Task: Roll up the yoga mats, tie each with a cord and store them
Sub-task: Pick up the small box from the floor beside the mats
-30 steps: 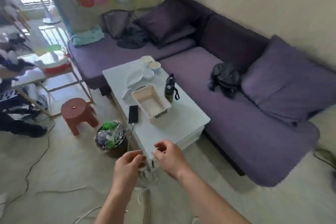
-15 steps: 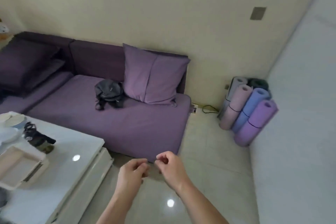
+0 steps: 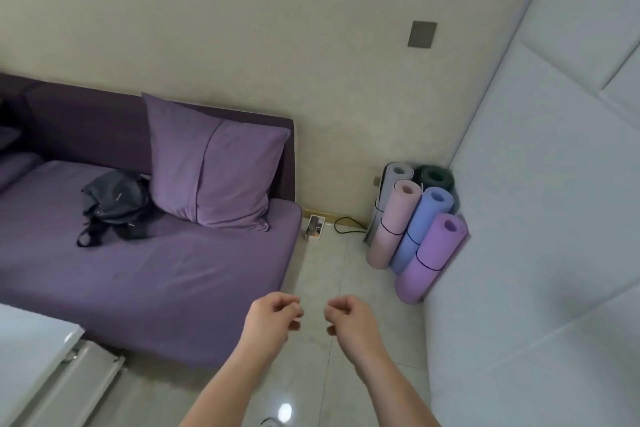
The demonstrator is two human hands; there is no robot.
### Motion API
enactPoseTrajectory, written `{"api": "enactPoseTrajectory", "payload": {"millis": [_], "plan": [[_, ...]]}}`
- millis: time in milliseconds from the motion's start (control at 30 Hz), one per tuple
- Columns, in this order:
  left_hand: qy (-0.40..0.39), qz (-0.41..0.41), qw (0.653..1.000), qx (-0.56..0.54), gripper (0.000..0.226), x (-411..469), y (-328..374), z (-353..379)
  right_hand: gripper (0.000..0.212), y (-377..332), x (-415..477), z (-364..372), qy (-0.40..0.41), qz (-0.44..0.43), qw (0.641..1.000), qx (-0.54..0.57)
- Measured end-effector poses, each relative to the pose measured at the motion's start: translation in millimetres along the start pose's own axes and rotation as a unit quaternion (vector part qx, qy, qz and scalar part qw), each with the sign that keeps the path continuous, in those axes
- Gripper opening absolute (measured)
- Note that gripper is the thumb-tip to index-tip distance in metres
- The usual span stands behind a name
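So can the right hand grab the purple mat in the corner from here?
Probably not yet. The purple mat stands in the corner by the white wall, well beyond the right hand. Only floor lies between them, so nothing blocks the way; stepping closer should do it.
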State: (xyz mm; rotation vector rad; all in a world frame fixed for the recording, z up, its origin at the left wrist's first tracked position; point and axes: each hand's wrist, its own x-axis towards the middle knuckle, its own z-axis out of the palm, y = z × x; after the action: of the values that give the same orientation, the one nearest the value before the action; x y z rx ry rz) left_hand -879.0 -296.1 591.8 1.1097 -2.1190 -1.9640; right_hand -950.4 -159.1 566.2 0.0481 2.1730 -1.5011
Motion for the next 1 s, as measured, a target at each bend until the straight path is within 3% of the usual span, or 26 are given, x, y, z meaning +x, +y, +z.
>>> {"api": "enactPoseTrajectory", "payload": {"millis": [267,533,633,767,900,1000], "plan": [[-0.027,-0.036,0.999,-0.011,0.015,167.6,48.9,54.6,0.01,-36.4,167.8,-16.5,0.0,0.049,0.999,-0.002],[-0.001,-0.085,0.996,0.027,0.014,338.6,71.9,86.7,0.012,-57.0,361.8,-4.9,-0.044,0.1,0.994,-0.02],[0.014,-0.107,0.994,0.027,0.013,422.2,70.6,110.6,0.024,-21.7,475.7,5.2,-0.058,0.102,0.992,-0.043],[0.026,-0.135,0.99,0.022,0.014,552.7,47.0,147.8,0.023,26.7,623.4,30.7,-0.081,0.122,0.985,-0.095],[0.041,-0.166,0.985,0.028,0.019,677.0,-6.9,184.3,0.014,76.2,736.9,62.7,-0.092,0.158,0.977,-0.111],[0.042,-0.198,0.979,0.038,0.006,758.0,-76.5,211.3,0.01,123.5,803.0,88.4,-0.095,0.159,0.971,-0.15]]}}
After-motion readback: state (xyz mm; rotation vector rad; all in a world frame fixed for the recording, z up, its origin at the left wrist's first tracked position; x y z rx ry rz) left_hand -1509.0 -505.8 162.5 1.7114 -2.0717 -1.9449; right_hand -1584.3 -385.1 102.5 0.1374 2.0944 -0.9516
